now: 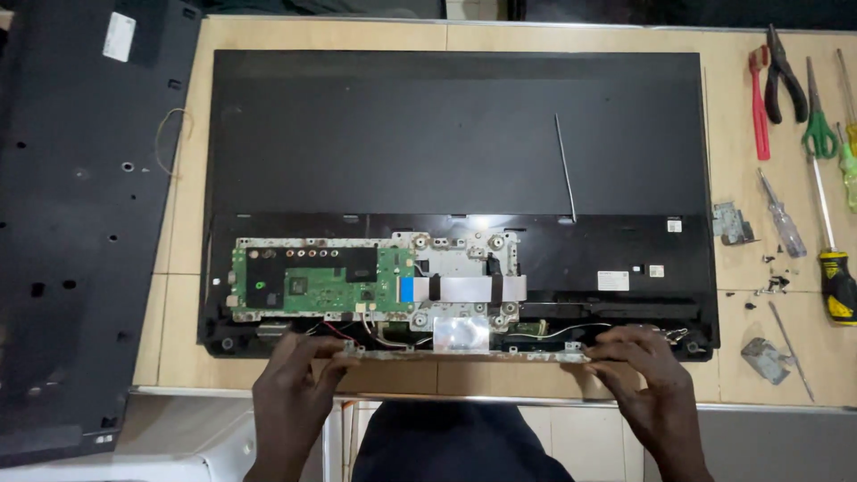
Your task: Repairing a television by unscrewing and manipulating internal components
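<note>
An opened flat television [455, 134] lies face down on the table, back cover off. Its lower part shows a green circuit board [312, 284], a metal bracket with flat ribbon cables [464, 287] and loose wires. A long thin metal strip [464, 355] runs along the television's near edge. My left hand [295, 379] grips the strip's left end. At the strip's right end, my right hand [647, 379] grips it too, fingers curled over it.
The removed black back cover [80, 223] lies at the left. At the right are red pliers [759, 103], black pliers [786, 76], several screwdrivers [826, 214], small metal brackets [734, 223] and loose screws [775, 284]. The table's near edge runs just below my hands.
</note>
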